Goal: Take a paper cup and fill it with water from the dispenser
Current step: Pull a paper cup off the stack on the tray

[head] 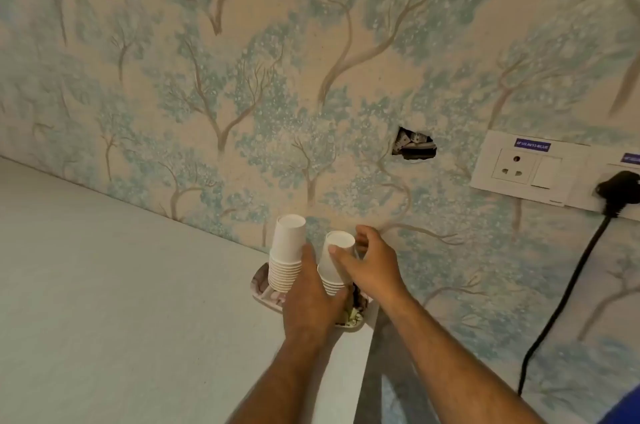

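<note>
Two stacks of upside-down white paper cups stand on a patterned tray (260, 288) at the counter's right end, against the wall. The taller stack (286, 252) is on the left. The shorter stack (334, 269) sits right of it. My left hand (310, 299) wraps around the lower cups of the shorter stack. My right hand (370, 262) pinches the top cup (338, 248) of that stack, thumb on its front and fingers behind it. No water dispenser shows in the head view.
The white counter (121, 302) stretches left and ends just right of the tray. Tree-patterned wallpaper covers the wall, with a ragged hole (414, 146). A white socket panel (526, 167) is at the right, with a black plug (618, 191) and its cable hanging down.
</note>
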